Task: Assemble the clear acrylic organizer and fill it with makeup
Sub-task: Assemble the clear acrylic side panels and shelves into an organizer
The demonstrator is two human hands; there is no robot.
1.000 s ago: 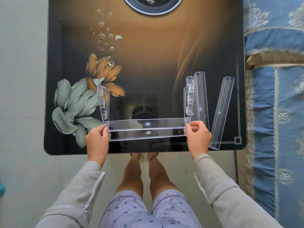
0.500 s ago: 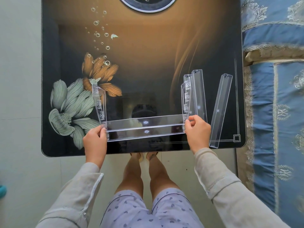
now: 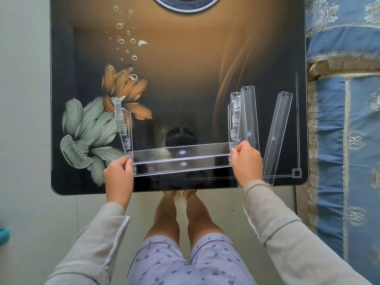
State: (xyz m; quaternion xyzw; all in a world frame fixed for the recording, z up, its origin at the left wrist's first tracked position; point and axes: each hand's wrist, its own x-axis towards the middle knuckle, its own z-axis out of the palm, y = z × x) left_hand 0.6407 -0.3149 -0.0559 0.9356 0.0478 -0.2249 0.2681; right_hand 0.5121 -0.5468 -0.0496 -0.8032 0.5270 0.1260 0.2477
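Note:
A partly built clear acrylic organizer stands near the table's front edge: a long clear shelf tray joined between a left side panel and a right side panel, both upright. My left hand grips the left lower corner where panel and tray meet. My right hand grips the right lower corner the same way. Two more clear trays lie loose to the right: one just behind the right panel, another slanted near the table's right edge. No makeup is in view.
The dark glossy table has a flower print and a round ring at its far edge. A blue patterned bed cover runs along the right side. Grey floor tiles lie to the left. My legs stand below the front edge.
Both hands keep their grip on the organizer's lower corners. The frame has stayed nearly in place; only the view has shifted slightly.

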